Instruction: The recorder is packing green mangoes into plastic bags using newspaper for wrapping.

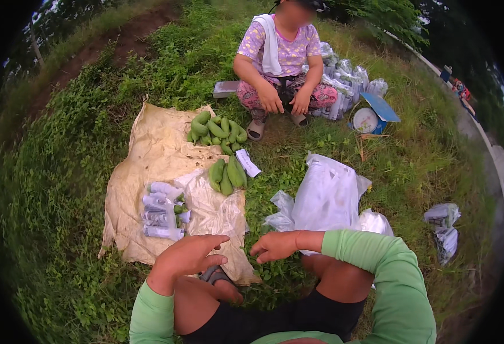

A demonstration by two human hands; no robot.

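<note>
My left hand (190, 255) hovers over the near edge of a cream woven sheet (143, 143), its fingers stretched out and nothing in them. Across from it, above the grass, my right hand (276, 245) is also without a hold, its fingers apart and slightly bent. Paper-wrapped rolls in clear plastic (163, 211) lie on the sheet just beyond my left hand. Farther up are a pile of long green fruits (217, 131) and a smaller group of green fruits (227, 175). A white paper slip (248, 163) lies beside them. Past my right hand stands a full white plastic bag (327, 195).
A person (280, 63) squats opposite, hands over the knees. Behind them are many bagged paper-wrapped bundles (344, 80) and a round-dial scale (365, 120) by a blue panel. Crumpled clear plastic (280, 212) lies beside the white bag. Another bagged bundle (444, 229) sits far right.
</note>
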